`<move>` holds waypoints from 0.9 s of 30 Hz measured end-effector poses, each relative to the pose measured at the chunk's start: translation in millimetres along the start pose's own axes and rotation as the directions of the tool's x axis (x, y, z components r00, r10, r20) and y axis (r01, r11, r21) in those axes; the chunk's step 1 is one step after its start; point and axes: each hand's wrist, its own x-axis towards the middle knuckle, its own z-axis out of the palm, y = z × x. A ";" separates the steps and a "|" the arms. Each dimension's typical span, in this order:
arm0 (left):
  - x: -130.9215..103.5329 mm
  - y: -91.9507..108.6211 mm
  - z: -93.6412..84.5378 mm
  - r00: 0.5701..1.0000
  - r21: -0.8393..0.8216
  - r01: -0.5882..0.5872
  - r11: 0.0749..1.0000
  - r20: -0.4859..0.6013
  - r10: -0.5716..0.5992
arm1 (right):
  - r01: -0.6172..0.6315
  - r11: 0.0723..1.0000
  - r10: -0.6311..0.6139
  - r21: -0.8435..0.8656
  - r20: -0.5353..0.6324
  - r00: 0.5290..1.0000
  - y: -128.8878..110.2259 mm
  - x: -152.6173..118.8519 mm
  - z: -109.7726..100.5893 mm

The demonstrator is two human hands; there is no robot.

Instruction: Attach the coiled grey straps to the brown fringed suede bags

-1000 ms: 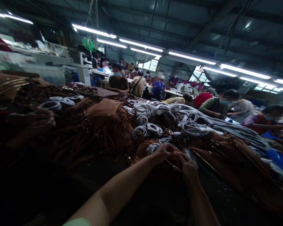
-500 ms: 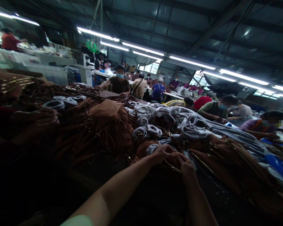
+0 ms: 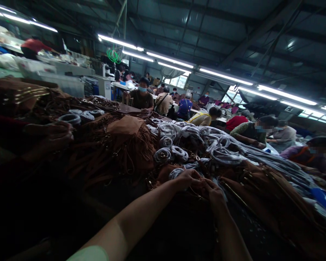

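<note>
In the head view, my left hand [image 3: 188, 179] and my right hand [image 3: 213, 193] meet fingertip to fingertip, low and right of centre. Both are closed in a pinch on a brown bag [image 3: 200, 189], where a thin gold line like a zip shows below the fingers. Which part they pinch is too dark and small to tell. Just behind my left hand lies a grey-wrapped coil [image 3: 175, 173]. A fringed brown bag [image 3: 130, 128] rests further left on the pile. To the right lie brown bag pieces [image 3: 260, 185] with gold zips.
Grey-wrapped coiled straps [image 3: 224, 150] are heaped across the middle. Another person's hand [image 3: 61, 132] is at the left edge of the pile. Co-workers sit along the far side, one in a dark shirt [image 3: 139, 98]. A blue item [image 3: 324, 199] lies far right.
The view has shifted slightly, so the background sits further right and a little lower. My hands stay pinched together in almost the same place.
</note>
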 end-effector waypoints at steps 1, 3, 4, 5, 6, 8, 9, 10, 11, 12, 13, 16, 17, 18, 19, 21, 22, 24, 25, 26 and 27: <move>0.6 -1.0 0.1 1.000 -0.006 -0.008 1.000 -0.011 0.008 | 0.000 1.000 0.000 0.006 0.005 1.000 0.5 0.6 -0.9; 1.9 -3.0 0.1 0.999 -0.019 -0.016 1.000 -0.028 0.015 | 0.000 1.000 0.000 0.009 0.012 1.000 1.5 1.6 -2.4; 2.4 -3.7 0.1 0.999 -0.022 -0.018 1.000 -0.029 0.017 | 0.001 1.000 -0.001 0.009 0.019 1.000 2.0 2.1 -3.0; 2.7 -4.0 0.0 1.000 -0.021 -0.016 1.000 -0.019 0.016 | 0.002 1.000 -0.002 0.007 0.029 1.000 2.5 2.6 -3.5; 2.9 -4.1 -0.1 1.000 -0.018 -0.014 1.000 -0.005 0.013 | 0.002 1.000 -0.003 0.003 0.039 0.999 3.1 3.1 -3.9; 3.0 -3.8 -0.4 1.000 -0.017 -0.013 1.000 0.011 0.014 | 0.007 1.000 -0.006 -0.003 0.043 0.999 4.2 4.0 -4.3; 3.2 -3.8 -0.6 1.000 -0.016 -0.016 1.000 0.005 0.016 | 0.006 1.000 -0.006 0.001 0.041 0.999 4.5 4.4 -4.3; 3.5 -4.0 -0.7 1.000 -0.012 -0.018 1.000 -0.005 0.018 | -0.001 1.000 0.001 0.010 0.042 0.999 4.6 4.7 -4.2; 4.1 -4.6 -0.8 0.999 -0.009 -0.023 1.000 -0.023 0.023 | -0.015 1.000 0.014 0.026 0.047 0.999 4.4 4.9 -4.0; 4.9 -5.5 -0.9 0.999 -0.002 -0.025 1.000 -0.038 0.025 | -0.032 0.998 0.028 0.048 0.065 0.997 4.0 5.0 -3.8; 5.8 -6.6 -0.8 0.999 0.004 -0.021 1.000 -0.050 0.021 | -0.051 0.996 0.045 0.073 0.092 0.995 3.5 5.0 -3.5; 8.8 -9.8 -0.2 0.998 -0.015 -0.005 1.000 -0.065 0.004 | -0.108 0.986 0.088 0.125 0.154 0.984 1.5 5.1 -3.2; 9.4 -10.3 0.0 0.998 -0.027 -0.005 1.000 -0.063 0.003 | -0.118 0.985 0.096 0.129 0.165 0.982 1.1 5.3 -3.2; 9.7 -10.6 0.2 0.998 -0.034 -0.007 0.999 -0.058 0.005 | -0.121 0.985 0.099 0.125 0.167 0.981 1.0 5.7 -3.4; 9.5 -10.5 0.4 0.999 -0.039 -0.010 0.999 -0.054 0.008 | -0.119 0.986 0.099 0.117 0.165 0.981 1.2 6.2 -3.7; 8.5 -9.7 0.6 0.999 -0.040 -0.007 0.999 -0.048 0.005 | -0.110 0.988 0.092 0.105 0.161 0.983 2.5 7.6 -4.3; 7.8 -9.2 0.7 0.999 -0.040 -0.005 0.999 -0.051 0.003 | -0.106 0.989 0.089 0.104 0.156 0.984 3.4 8.4 -4.7; 7.0 -9.0 0.7 0.998 -0.042 -0.007 0.999 -0.066 0.004 | -0.101 0.989 0.084 0.108 0.148 0.985 5.1 9.5 -5.4; 7.0 -9.3 0.6 0.997 -0.043 -0.008 0.999 -0.073 0.005 | -0.102 0.989 0.085 0.108 0.147 0.985 5.7 9.8 -5.6; 7.2 -9.7 0.6 0.997 -0.043 -0.005 0.999 -0.077 0.002 | -0.101 0.989 0.085 0.107 0.149 0.985 6.0 9.8 -5.7; 7.7 -10.3 0.7 0.997 -0.044 -0.001 0.999 -0.080 -0.002 | -0.098 0.990 0.081 0.104 0.155 0.985 6.2 9.7 -5.8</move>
